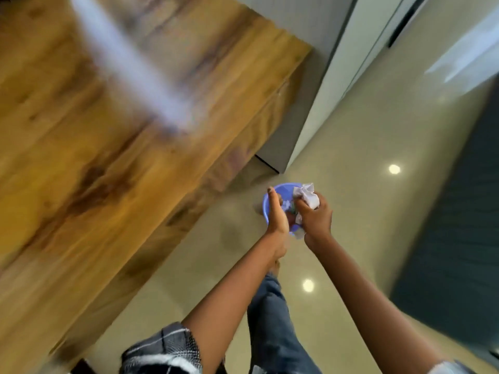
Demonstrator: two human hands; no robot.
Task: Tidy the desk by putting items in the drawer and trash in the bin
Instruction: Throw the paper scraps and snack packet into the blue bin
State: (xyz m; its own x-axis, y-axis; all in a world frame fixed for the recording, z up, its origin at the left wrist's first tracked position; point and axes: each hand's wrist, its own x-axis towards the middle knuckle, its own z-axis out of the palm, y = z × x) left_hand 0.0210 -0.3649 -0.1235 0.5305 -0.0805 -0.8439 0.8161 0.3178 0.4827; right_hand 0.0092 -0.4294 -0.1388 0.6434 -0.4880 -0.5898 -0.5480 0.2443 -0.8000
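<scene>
Round blue plastic bin (270,197) on glossy floor; right hand (314,218) clenches crumpled white paper (307,197) above it, left hand (276,220) flat, fingers straight, alongside.

Bright; desk (108,130) motion-blurred, 2 lamp glares on glossy floor (351,238), wide-angle edge distortion.

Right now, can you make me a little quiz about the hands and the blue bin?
1. True or false: the right hand holds crumpled white paper.
2. Where does the blue bin stand: A) on the wooden desk, B) on the floor, C) on a chair?
3. Fill in: the left hand is held above the bin with its fingers ____.

Key: 1 true; 2 B; 3 straight.
</scene>
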